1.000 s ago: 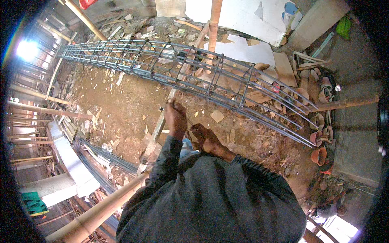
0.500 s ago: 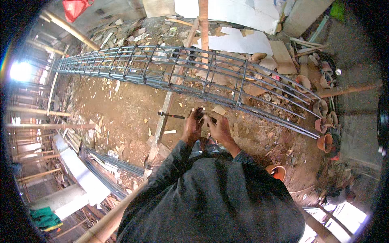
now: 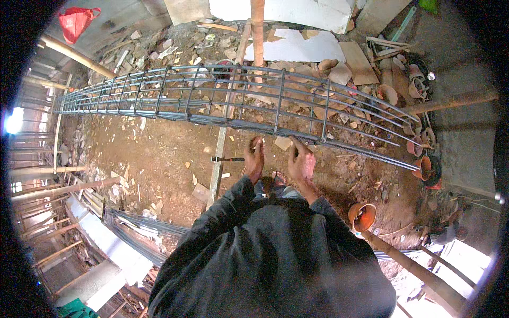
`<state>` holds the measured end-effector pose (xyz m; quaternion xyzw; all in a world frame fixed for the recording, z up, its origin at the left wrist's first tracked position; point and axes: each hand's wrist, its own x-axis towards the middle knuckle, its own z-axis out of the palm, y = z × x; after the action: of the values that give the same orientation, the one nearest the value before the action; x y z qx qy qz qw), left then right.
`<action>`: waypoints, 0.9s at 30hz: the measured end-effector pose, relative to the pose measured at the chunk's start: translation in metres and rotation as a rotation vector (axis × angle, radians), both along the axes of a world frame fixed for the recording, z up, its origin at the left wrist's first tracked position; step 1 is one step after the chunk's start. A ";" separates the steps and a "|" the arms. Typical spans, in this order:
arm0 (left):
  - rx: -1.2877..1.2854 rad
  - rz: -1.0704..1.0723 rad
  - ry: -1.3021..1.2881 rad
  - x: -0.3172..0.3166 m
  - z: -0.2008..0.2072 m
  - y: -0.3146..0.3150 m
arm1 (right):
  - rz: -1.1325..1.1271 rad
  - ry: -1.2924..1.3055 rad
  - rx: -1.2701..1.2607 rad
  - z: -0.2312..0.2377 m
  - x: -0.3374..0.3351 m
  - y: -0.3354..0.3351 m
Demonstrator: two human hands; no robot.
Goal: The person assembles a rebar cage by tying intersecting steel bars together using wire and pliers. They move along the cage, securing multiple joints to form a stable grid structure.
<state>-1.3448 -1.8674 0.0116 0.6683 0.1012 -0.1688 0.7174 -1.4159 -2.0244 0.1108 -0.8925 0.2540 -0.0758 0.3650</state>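
My left hand point(image 3: 255, 158) is raised below the near lower bars of the rebar cage point(image 3: 201, 121), its fingers curled together. Anything pinched there is too small to make out. My right hand point(image 3: 302, 164) is a little to the right, thumb and forefinger drawn toward each other close under the same bars. Whether the fingertips touch the steel, or hold something thin, I cannot tell. The long cage of dark bars and square ties stretches across the view from far left to right. Beside my left hand, a dark-handled tool point(image 3: 230, 159) lies across a wooden plank point(image 3: 218, 164).
A wooden post point(image 3: 257, 32) rises behind the cage, near broken white board point(image 3: 297, 46) and rubble. Clay pots point(image 3: 422, 167) line the right side, and an orange pot point(image 3: 362, 217) stands nearer me. Bamboo poles point(image 3: 413, 267) cross at lower right. Loose bars point(image 3: 132, 233) lie at lower left.
My hands, together half a second ago, have moved apart. The right hand has gone right and closer to the lower bars. The whole view has shifted slightly.
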 end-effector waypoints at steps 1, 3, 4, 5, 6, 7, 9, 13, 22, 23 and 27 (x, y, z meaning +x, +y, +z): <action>0.032 -0.072 -0.130 0.008 -0.005 0.002 | -0.010 -0.011 -0.038 -0.009 0.006 0.005; 0.128 -0.042 -0.306 0.016 -0.013 -0.001 | -0.008 0.140 -0.167 -0.022 0.015 0.015; 0.175 -0.025 -0.394 0.018 -0.015 -0.004 | -0.008 0.220 -0.219 -0.025 0.018 0.017; 0.278 -0.158 -0.278 0.024 -0.016 -0.003 | 0.000 0.132 -0.320 -0.027 0.022 0.019; 0.192 -0.134 -0.349 0.023 -0.016 -0.006 | 0.009 0.066 -0.407 -0.027 0.024 0.020; 0.126 -0.094 -0.338 0.024 -0.015 -0.007 | 0.020 -0.002 -0.494 -0.026 0.027 0.021; 0.379 -0.180 -0.449 0.024 -0.011 -0.006 | 0.018 0.169 -0.418 -0.025 0.033 0.022; 0.351 -0.268 -0.529 0.028 -0.002 0.002 | 0.059 0.128 -0.549 -0.053 0.038 0.022; 0.617 -0.412 -0.716 0.044 0.008 0.011 | 0.003 -0.389 -0.962 -0.135 0.029 0.005; 0.633 -0.401 -0.694 0.043 0.011 0.008 | -0.015 -0.362 -0.912 -0.123 0.031 0.007; 0.587 -0.340 -0.604 0.042 0.024 0.002 | 0.012 0.114 -0.437 -0.052 0.036 0.023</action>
<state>-1.3031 -1.8653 0.0356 0.8698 -0.1804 -0.0458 0.4570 -1.3802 -2.0013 0.0585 -0.9546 0.2468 -0.0762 0.1485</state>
